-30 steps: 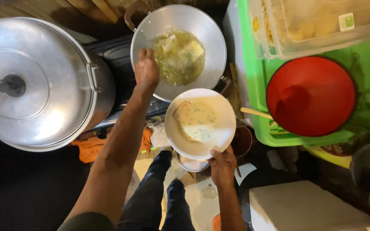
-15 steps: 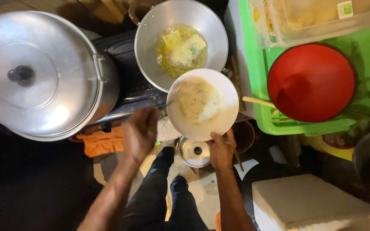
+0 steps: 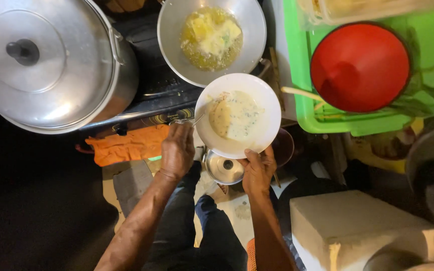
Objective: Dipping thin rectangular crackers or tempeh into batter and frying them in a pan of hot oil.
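One white bowl [image 3: 238,115] holds pale, speckled batter.

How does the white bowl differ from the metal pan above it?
The white bowl is held up at its near rim by the right hand; the metal pan sits on the stove, untouched. The bowl holds pale, creamy batter; the pan holds yellow pieces in bubbling oil. The bowl is white and matte, the pan grey and shiny. Both are round, open and seen from above.
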